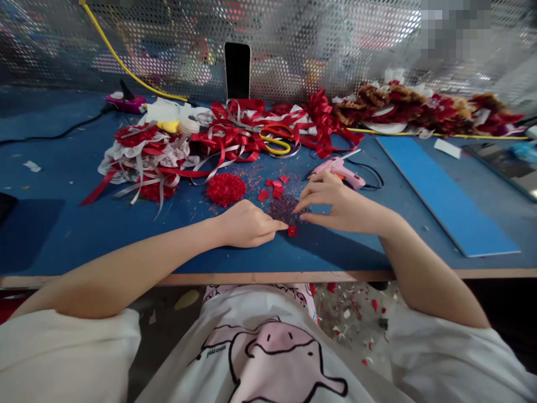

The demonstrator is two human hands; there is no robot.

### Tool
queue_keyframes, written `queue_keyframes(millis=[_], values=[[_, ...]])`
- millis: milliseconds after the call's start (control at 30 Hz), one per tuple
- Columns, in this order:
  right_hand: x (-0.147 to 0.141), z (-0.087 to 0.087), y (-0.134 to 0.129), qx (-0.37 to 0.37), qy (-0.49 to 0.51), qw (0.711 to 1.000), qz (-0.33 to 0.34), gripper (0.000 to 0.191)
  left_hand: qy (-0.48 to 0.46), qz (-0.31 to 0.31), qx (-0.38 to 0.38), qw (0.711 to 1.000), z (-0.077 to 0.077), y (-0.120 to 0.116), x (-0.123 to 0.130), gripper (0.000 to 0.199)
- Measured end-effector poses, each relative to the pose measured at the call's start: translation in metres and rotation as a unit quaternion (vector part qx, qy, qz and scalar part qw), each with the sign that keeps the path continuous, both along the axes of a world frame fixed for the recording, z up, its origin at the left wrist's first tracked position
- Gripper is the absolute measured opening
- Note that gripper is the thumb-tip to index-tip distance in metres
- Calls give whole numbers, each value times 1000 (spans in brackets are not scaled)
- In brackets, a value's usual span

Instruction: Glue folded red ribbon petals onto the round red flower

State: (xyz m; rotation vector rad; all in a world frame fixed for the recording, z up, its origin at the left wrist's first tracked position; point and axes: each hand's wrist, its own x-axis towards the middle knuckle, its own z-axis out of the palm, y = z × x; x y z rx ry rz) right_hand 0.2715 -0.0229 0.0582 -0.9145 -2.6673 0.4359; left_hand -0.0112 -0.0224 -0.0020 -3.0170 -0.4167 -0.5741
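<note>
The red square lay at three o'clock from the left hand, one finger extended, any pinch unclear; the right hand held its fingers apart; lifted carelessly, it could have knocked the glue gun at its twelve o'clock.

A perforated metal panel spans ten to two o'clock, with a whitish glow toward one. Before it stretches a blue table, its front edge at six; grey floor, littered with scraps, shows at five.
</note>
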Motion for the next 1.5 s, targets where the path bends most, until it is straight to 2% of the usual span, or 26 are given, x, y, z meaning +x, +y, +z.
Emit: queue_keyframes(millis=[133,267,433,1167,1500], values=[[5,-12,-1,-45,21,998,38,18,-13,-5,13,1000,0,0,1,33],[7,-24,3,-55,11,998,41,17,10,6,2,1000,1,0,1,34],[8,-30,8,-62,14,997,53,18,25,8,1,1000,2,0,1,34],[1,-27,0,-10,6,996,93,16,6,5,-4,1000,2,-1,1,32],[0,-26,-1,-24,-8,995,93,17,-12,27,-22,999,2,-2,2,31]])
